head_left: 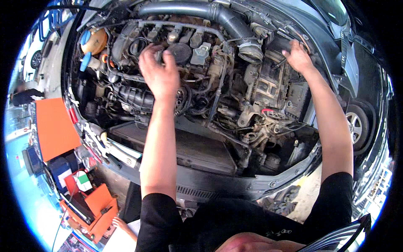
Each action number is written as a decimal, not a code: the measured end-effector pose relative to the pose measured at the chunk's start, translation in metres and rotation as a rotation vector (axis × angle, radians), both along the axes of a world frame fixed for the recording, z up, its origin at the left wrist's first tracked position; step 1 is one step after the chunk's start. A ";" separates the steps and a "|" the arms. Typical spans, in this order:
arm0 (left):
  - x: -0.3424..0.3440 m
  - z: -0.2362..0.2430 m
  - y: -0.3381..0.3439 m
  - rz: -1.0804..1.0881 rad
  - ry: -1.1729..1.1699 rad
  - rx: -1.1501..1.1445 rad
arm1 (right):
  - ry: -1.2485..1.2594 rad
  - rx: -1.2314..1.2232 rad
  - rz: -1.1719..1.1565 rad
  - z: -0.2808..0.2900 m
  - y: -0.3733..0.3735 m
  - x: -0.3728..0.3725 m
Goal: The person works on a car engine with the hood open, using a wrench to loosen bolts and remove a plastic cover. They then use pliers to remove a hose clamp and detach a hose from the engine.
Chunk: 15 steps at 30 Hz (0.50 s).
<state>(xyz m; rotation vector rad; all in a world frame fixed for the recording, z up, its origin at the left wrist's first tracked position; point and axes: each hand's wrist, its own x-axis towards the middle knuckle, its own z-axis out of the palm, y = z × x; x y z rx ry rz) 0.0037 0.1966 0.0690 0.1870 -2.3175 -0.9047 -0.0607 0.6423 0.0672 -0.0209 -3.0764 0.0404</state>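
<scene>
Left hand, half curled, is just left of the engine's round black cap, any hold hidden; right hand, grip wide, is beside the dusty black box, far right; light fingertips should serve best; the intake hose crowds between; open room lies above the radiator, nearer.

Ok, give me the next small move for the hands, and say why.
Perhaps move the right hand across to the open end of the black air duct and steady it: that end looks uncoupled, the right hand is the nearer one, and the left hand is over by the round black cap.
</scene>
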 end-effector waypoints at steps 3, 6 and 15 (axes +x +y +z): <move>-0.033 -0.010 -0.019 -0.105 -0.021 -0.157 | -0.290 0.014 -0.118 0.010 -0.006 -0.007; -0.062 -0.028 -0.003 -0.284 -0.073 -0.298 | -0.303 0.050 -0.121 0.020 -0.016 -0.008; -0.086 -0.062 0.012 -0.339 -0.203 -0.625 | -0.202 0.008 -0.007 -0.004 0.021 -0.012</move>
